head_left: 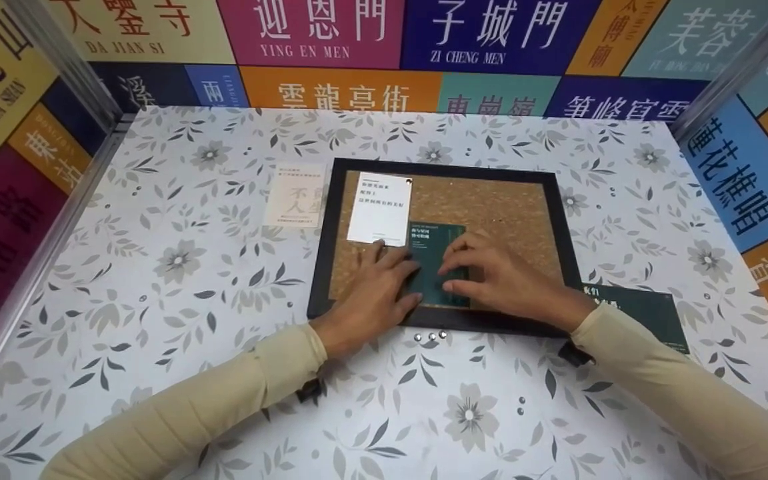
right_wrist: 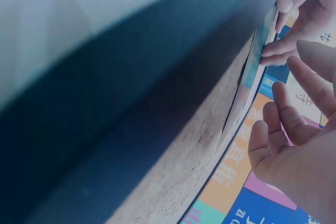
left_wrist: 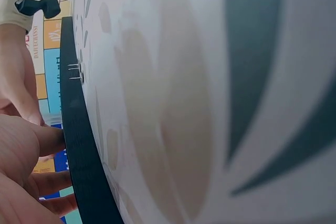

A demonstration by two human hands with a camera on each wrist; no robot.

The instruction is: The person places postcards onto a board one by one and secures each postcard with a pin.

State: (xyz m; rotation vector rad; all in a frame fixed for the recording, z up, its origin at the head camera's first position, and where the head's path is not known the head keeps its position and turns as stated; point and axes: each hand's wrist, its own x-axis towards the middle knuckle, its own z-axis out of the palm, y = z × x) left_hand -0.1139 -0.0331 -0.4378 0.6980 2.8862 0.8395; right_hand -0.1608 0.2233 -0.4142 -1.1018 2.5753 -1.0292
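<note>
A dark green card (head_left: 434, 273) lies on a black-framed cork board (head_left: 504, 207), just right of and below a white card (head_left: 377, 210). My left hand (head_left: 377, 283) rests over the green card's left side, its fingers fairly straight. In the right wrist view the left fingers (right_wrist: 281, 48) touch the card's edge. My right hand (head_left: 491, 270) is over the green card's right edge, fingers loosely bent. In the right wrist view that hand (right_wrist: 302, 135) shows nothing held. A small pin is at the white card's upper right corner.
Three metal thumbtacks (head_left: 431, 337) lie before the board's front edge; the left wrist view shows tack points (left_wrist: 76, 72) there. More tacks (head_left: 521, 405) are nearer me. A cream card (head_left: 294, 197) lies left, another green card (head_left: 651, 320) right under my forearm. Printed panels (head_left: 331, 40) surround the table.
</note>
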